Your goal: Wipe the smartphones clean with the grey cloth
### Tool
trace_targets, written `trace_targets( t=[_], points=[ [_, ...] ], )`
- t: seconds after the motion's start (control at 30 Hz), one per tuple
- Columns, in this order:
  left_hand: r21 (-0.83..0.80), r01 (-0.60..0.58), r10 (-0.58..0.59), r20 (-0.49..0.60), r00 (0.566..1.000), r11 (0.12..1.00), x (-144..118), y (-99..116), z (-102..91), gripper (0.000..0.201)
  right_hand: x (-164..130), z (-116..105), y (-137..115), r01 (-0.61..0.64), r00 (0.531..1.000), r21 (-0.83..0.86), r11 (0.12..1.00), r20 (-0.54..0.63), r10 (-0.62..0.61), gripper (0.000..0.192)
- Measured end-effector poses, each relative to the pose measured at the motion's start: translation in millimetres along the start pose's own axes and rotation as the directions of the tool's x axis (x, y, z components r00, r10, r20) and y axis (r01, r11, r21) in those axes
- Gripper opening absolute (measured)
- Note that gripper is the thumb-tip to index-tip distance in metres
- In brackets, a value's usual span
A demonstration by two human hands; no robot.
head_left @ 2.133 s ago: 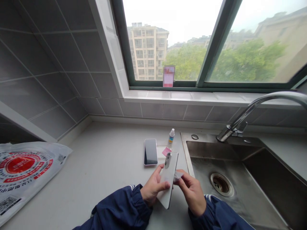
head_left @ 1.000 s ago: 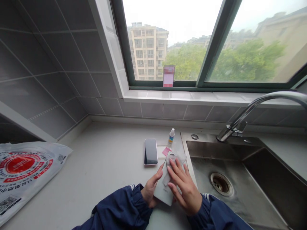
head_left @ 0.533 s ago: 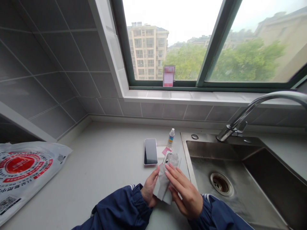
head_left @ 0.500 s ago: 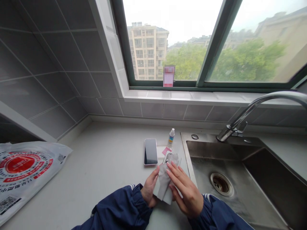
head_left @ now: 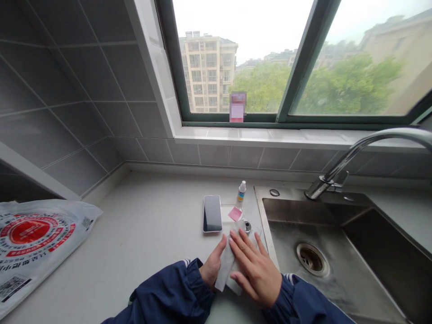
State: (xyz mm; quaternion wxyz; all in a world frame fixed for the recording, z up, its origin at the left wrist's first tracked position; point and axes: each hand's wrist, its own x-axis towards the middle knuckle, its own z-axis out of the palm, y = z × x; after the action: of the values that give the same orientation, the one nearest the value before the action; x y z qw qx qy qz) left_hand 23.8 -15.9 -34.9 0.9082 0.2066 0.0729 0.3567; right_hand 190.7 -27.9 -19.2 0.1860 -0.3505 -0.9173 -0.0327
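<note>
A pale, phone-shaped thing (head_left: 233, 284) with a round, dark camera-like ring rests in my left hand (head_left: 213, 264). The left thumb lies along its left side, and the other fingers are mostly hidden beneath it. Spread over its face is a light grey cloth (head_left: 223, 269) with a zigzag-cut edge. My right hand (head_left: 254, 265) presses the cloth down, fingers stretched across it and thumb out to the left. Beyond my hands lie a dark-screened phone (head_left: 212, 213), a small pink square (head_left: 235, 213) and a small white-capped bottle (head_left: 241, 191) standing upright.
To the right is a steel sink (head_left: 265, 220) with a chrome faucet (head_left: 332, 168). A white plastic bag (head_left: 43, 238) with red print lies on the left of the counter (head_left: 151, 225). Behind the counter is a window (head_left: 232, 120).
My right hand has shifted a little with the cloth over the pale thing, baring the round ring at its upper right. The held thing is tilted more to the right.
</note>
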Motion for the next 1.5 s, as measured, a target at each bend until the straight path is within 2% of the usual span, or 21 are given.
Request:
trace_targets(
  t=[0.1,0.2,0.3,0.53,0.73,0.83,0.93,1.03,1.13,1.27,1.4,1.5],
  points=[
    [0.086,0.023,-0.021,-0.026,0.999,0.996,-3,-5,-7.0,0.065,1,1,7,-0.058,0.995,-0.037,0.998,-0.078,0.055,0.067],
    [0.171,0.201,-0.185,-0.105,0.977,0.965,-6,-10,-13.6,0.086,0,1,14,-0.144,0.980,-0.045,0.989,-0.145,0.136,0.067],
    [0.216,0.237,-0.214,-0.126,0.969,0.947,-7,-12,-15.8,0.095,-1,1,18,-0.228,0.958,-0.034,0.973,-0.184,0.218,0.067],
    [0.089,0.170,-0.154,-0.157,0.975,0.981,-4,-13,-18.3,0.093,-2,6,20,-0.318,0.930,-0.039,0.947,-0.206,0.303,0.064],
    [0.059,-0.008,0.018,-0.184,0.983,0.998,-1,-5,-6.1,0.066,-4,8,22,-0.302,0.931,-0.050,0.952,-0.229,0.284,0.063],
    [0.059,-0.038,0.048,-0.189,0.981,0.998,0,-1,0.9,0.066,-5,7,19,-0.306,0.924,-0.031,0.952,-0.253,0.288,0.063],
    [0.060,-0.026,0.035,-0.162,0.986,0.998,-1,0,5.0,0.067,-3,7,13,-0.254,0.932,0.003,0.967,-0.266,0.246,0.065],
    [0.058,-0.102,0.110,-0.167,0.980,0.993,-1,0,7.5,0.061,-2,8,5,-0.192,0.953,0.002,0.981,-0.240,0.187,0.066],
    [0.066,-0.145,0.154,-0.182,0.971,0.987,-1,0,8.1,0.059,-2,11,3,-0.225,0.955,-0.016,0.974,-0.201,0.217,0.066],
    [0.103,-0.047,0.061,-0.134,0.989,0.994,-3,-2,3.4,0.065,-2,12,7,-0.316,0.935,-0.019,0.949,-0.173,0.308,0.069],
    [0.130,0.000,0.017,-0.127,0.992,0.991,-4,-6,-5.3,0.071,-2,9,11,-0.322,0.935,-0.010,0.947,-0.161,0.316,0.070],
    [0.157,0.108,-0.091,-0.115,0.989,0.982,-4,-7,-10.7,0.080,-2,6,16,-0.310,0.933,0.018,0.951,-0.184,0.308,0.068]
  ],
)
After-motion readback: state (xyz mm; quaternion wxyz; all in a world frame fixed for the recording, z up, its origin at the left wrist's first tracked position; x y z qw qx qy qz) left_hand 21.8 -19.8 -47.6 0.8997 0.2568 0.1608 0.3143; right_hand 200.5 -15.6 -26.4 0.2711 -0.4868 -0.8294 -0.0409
